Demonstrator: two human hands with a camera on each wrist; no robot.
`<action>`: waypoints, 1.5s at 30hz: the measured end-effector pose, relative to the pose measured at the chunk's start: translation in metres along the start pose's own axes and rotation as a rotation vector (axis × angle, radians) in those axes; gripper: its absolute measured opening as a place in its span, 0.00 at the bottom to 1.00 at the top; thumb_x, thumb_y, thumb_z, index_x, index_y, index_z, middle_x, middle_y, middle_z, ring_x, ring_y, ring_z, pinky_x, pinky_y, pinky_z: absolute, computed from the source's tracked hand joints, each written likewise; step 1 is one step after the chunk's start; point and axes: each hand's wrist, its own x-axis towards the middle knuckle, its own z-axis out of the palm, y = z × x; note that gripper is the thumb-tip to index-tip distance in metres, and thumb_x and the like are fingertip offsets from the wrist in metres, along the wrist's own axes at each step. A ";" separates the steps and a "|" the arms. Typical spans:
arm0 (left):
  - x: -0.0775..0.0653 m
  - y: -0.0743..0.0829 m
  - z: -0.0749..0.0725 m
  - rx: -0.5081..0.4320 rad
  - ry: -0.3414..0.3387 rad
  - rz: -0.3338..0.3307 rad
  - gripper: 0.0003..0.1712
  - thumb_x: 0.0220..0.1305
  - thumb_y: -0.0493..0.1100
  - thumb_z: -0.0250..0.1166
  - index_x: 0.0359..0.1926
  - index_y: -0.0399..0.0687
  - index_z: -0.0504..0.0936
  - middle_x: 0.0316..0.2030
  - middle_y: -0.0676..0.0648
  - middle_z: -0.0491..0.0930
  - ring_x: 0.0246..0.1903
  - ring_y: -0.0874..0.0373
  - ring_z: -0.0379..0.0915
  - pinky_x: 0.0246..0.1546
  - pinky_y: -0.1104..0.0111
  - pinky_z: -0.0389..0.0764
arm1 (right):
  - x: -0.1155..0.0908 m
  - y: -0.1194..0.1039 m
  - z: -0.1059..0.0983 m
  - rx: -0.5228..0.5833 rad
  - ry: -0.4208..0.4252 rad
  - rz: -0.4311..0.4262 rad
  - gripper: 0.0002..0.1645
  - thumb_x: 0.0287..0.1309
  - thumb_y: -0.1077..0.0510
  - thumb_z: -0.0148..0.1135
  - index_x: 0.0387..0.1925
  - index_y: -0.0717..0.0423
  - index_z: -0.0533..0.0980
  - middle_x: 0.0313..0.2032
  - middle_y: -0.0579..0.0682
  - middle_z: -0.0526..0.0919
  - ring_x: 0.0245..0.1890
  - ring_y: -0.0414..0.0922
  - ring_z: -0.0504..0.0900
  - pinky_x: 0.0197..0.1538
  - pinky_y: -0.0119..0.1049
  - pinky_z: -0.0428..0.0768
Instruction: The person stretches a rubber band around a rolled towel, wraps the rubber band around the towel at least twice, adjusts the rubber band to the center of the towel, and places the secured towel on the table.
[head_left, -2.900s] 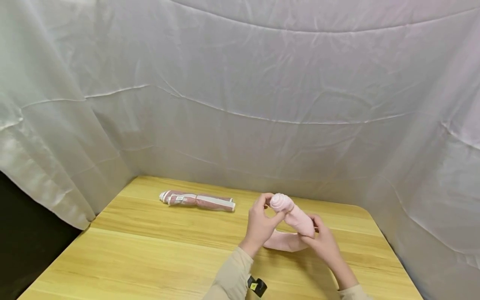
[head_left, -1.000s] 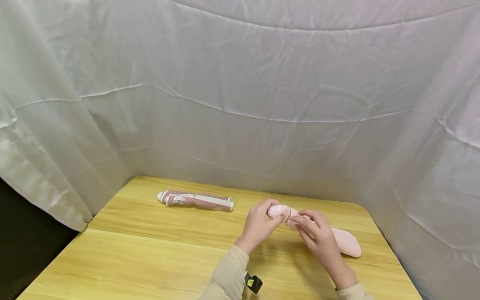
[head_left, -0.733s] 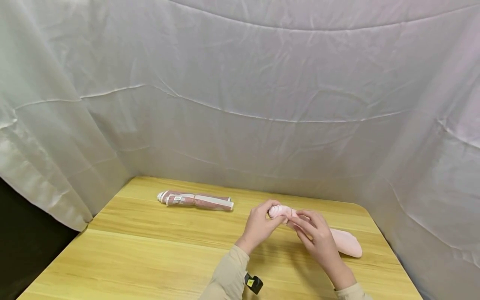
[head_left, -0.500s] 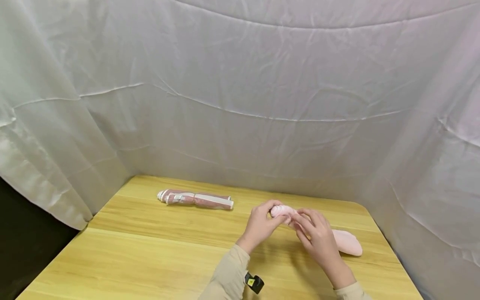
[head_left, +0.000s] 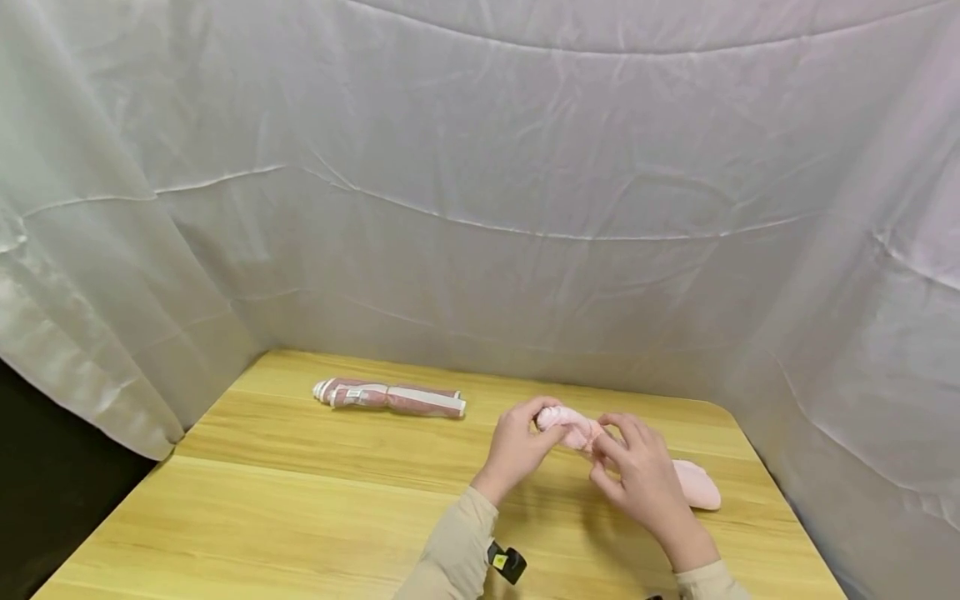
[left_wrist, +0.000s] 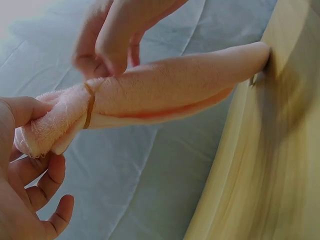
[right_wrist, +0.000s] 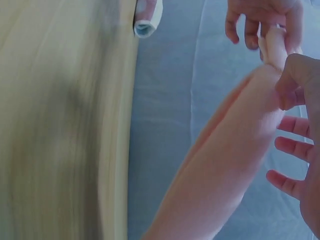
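Left hand (head_left: 517, 452) pinches 1 end of the pink towel roll (left_wrist: 170, 87) over the tabletop (head_left: 300, 508); right hand's (head_left: 639, 473) fingers pinch beside the band (left_wrist: 90, 106). Band-adjusting, apparently; next calls for steady left, careful sliding right.

I can read no word, brand or number in any of my three views. In the head view, left of centre and below the middle of the frame, a small white label (head_left: 355, 392) sits on a reddish and white striped roll (head_left: 416, 402), toward its left end. I see faint dark marks on it, too small for me to read. At the bottom of the frame, just right of centre, a bright yellow patch (head_left: 500, 562) stands on a black device (head_left: 514, 567) beside a beige sleeve (head_left: 456, 546); I cannot tell what sign it carries, if any.
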 end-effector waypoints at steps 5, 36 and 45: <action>0.002 -0.003 -0.004 -0.018 0.002 -0.007 0.14 0.56 0.41 0.68 0.45 0.47 0.83 0.37 0.47 0.85 0.26 0.65 0.68 0.29 0.77 0.73 | 0.000 0.004 0.000 0.030 0.037 -0.003 0.04 0.42 0.56 0.57 0.25 0.47 0.76 0.45 0.55 0.79 0.49 0.57 0.75 0.46 0.60 0.74; 0.004 -0.003 -0.012 -0.066 -0.130 -0.021 0.12 0.60 0.39 0.65 0.45 0.50 0.83 0.34 0.48 0.83 0.20 0.69 0.62 0.25 0.78 0.70 | 0.000 -0.004 0.003 -0.037 -0.008 -0.090 0.14 0.42 0.55 0.57 0.36 0.46 0.79 0.51 0.55 0.78 0.51 0.57 0.75 0.37 0.58 0.77; 0.004 -0.006 -0.013 -0.024 -0.112 -0.035 0.11 0.60 0.43 0.67 0.45 0.52 0.84 0.38 0.50 0.85 0.24 0.67 0.65 0.31 0.74 0.73 | 0.000 0.001 0.000 -0.059 -0.071 -0.033 0.06 0.40 0.57 0.60 0.26 0.42 0.75 0.48 0.53 0.79 0.51 0.56 0.76 0.40 0.60 0.78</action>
